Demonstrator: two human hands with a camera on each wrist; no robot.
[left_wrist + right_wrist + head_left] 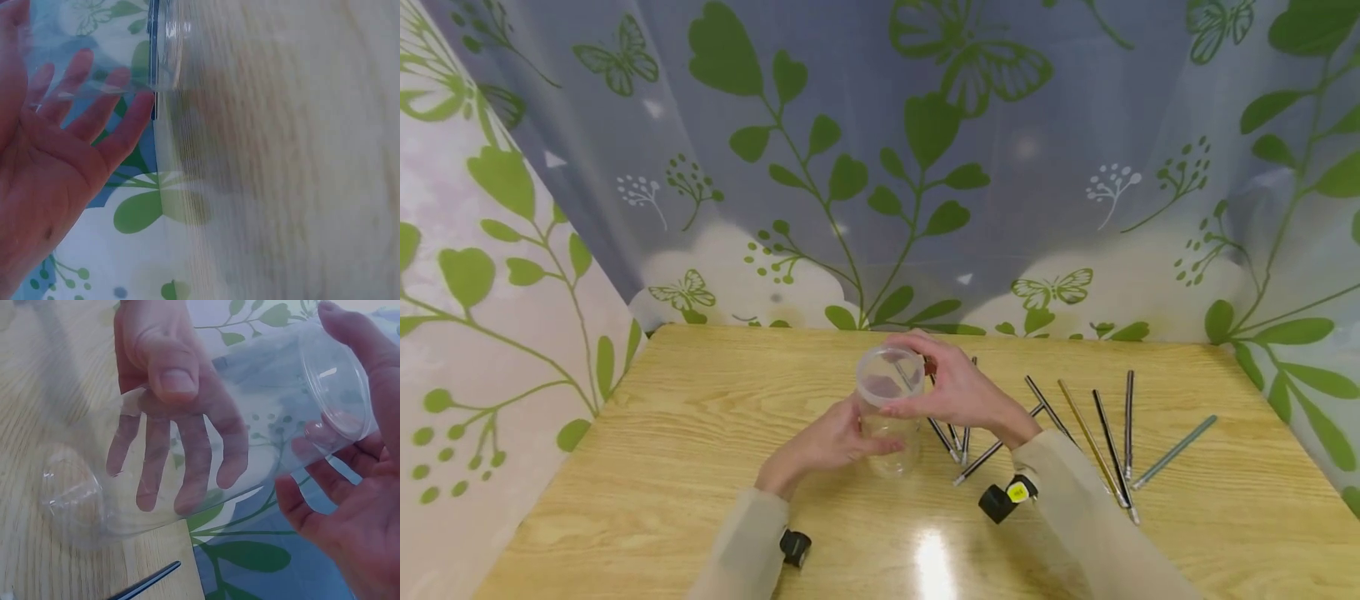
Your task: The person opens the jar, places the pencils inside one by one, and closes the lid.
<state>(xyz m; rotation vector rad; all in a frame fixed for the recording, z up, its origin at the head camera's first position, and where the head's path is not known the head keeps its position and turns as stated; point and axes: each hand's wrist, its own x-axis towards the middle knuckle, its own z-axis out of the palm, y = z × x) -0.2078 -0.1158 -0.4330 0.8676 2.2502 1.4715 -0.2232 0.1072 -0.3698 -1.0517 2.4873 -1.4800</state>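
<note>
Head view: you hold the clear cup (891, 427) upright over the middle of the table (715, 375); whether its base touches the wood cannot be told. Your left hand (827, 437) grips the lower body, and your right hand (953, 385) grips the rim, thumb on the near side. Several pencils (1130, 425) lie loose to the right of the cup, some partly behind your right arm.

Left wrist view: you see your left fingers spread slightly apart, partly visible through the clear wall; your thumb is not plain here.

Right wrist view: you see the cup lengthwise, left thumb on one side of its body and four long-reaching fingers on the other. Your right thumb and fingers bracket the rim, moderately wide. One pencil lies near the lower edge.

Handling, as judged: expect a light, thin-walled plastic body, smooth enough to slip and likely to flex or dent if squeezed. Take hold low on the body with a broad, gentle grip; the thicker-looking rim should be the stiffer place to steady it.
</note>
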